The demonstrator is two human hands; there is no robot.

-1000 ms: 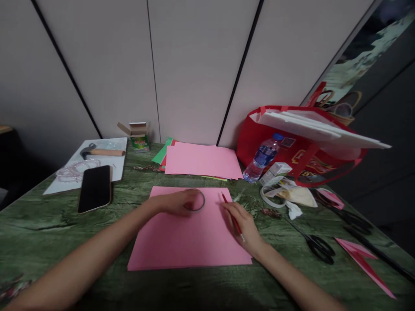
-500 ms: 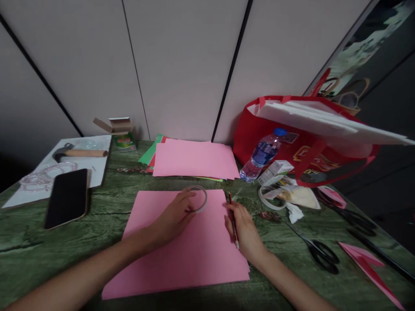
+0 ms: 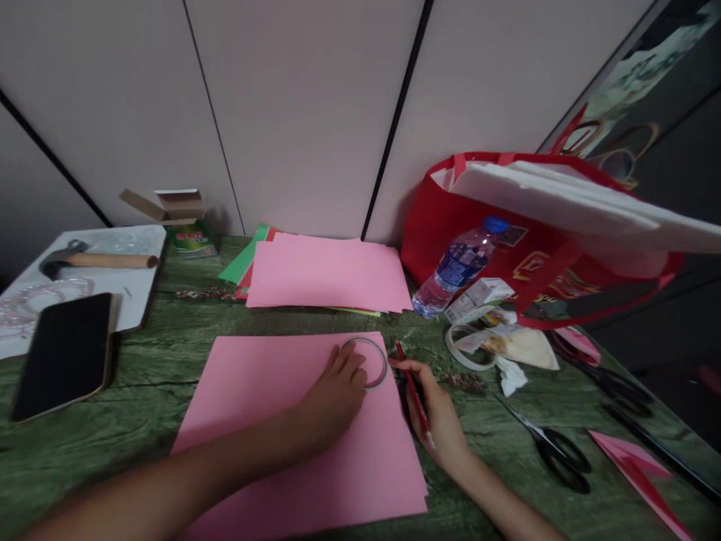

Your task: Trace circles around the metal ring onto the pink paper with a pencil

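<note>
My left hand (image 3: pixel 335 391) rests over the stack of pink paper (image 3: pixel 253 383), its fingers closed on the left side of a thin grey ring (image 3: pixel 385 370). The ring looks like a narrow roll of tape and lies close to the stack's upper right corner. Just off the right edge of the paper, my right hand (image 3: pixel 438 413) grips a red pencil (image 3: pixel 414 392) with its upper end pointing away from me. The index finger of that hand reaches towards the paper's edge near the ring.
Behind lies another pile of pink sheets (image 3: pixel 330 274). To the right are a water bottle (image 3: pixel 454 270), a red bag (image 3: pixel 428 218), a white tape roll (image 3: pixel 467 361) and scissors (image 3: pixel 557 451). On the left are a phone (image 3: pixel 64 357), a hammer (image 3: pixel 107 260) and a small green box (image 3: pixel 191 239).
My left hand has slid the ring rightwards and slightly nearer, to the paper's upper right corner. My right index finger has stretched towards the paper's edge. The whole view has shifted a little.
</note>
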